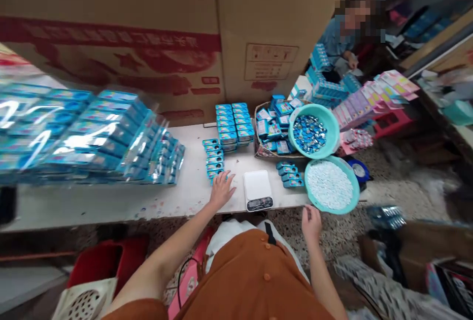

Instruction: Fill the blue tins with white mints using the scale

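Observation:
My left hand reaches over the white table with its fingers spread. Its fingertips are at the near end of a row of small blue boxes; whether they touch the last box I cannot tell. Right of it lies a white digital scale with a dark display and nothing on its plate. My right hand is at the table's front edge, fingers curled, just below a turquoise bowl of small white pieces. What those fingers hold, if anything, is hidden. A short row of blue boxes lies between scale and bowl.
Wrapped blue packs fill the table's left. Stacked blue boxes stand behind the scale. A carton of blue packets and a bowl of shiny blue pieces sit behind right. Large cardboard boxes wall the back. Another person sits beyond.

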Action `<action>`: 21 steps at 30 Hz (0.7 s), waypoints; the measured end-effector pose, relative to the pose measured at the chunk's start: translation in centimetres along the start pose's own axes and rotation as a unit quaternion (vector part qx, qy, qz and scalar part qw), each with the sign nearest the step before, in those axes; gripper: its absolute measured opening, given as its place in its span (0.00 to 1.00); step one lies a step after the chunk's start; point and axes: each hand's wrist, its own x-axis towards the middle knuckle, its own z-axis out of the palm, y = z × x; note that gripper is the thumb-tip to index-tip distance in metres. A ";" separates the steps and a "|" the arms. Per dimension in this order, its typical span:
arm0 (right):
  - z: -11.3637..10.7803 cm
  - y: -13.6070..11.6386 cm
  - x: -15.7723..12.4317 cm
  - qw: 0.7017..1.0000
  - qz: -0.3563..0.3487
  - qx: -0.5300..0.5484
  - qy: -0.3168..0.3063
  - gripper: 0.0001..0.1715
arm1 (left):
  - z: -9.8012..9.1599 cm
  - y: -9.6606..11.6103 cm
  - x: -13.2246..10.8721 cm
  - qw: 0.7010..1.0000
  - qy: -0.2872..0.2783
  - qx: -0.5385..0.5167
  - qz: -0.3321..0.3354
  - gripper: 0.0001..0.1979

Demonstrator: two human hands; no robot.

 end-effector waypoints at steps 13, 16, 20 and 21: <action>-4.1 4.9 2.5 1.000 0.016 0.004 -0.025 0.18 | 9.2 22.5 8.5 0.977 -0.111 -0.083 0.160 0.27; -5.1 6.8 3.5 0.999 0.017 0.009 -0.028 0.19 | 11.8 24.2 8.2 0.977 -0.136 -0.035 0.162 0.23; -5.8 8.6 5.0 0.999 0.008 0.014 -0.047 0.18 | 13.8 24.9 7.2 0.977 -0.137 0.007 0.161 0.17; -5.9 8.9 5.4 0.998 0.004 0.014 -0.054 0.18 | 14.0 25.0 7.1 0.979 -0.132 0.011 0.157 0.16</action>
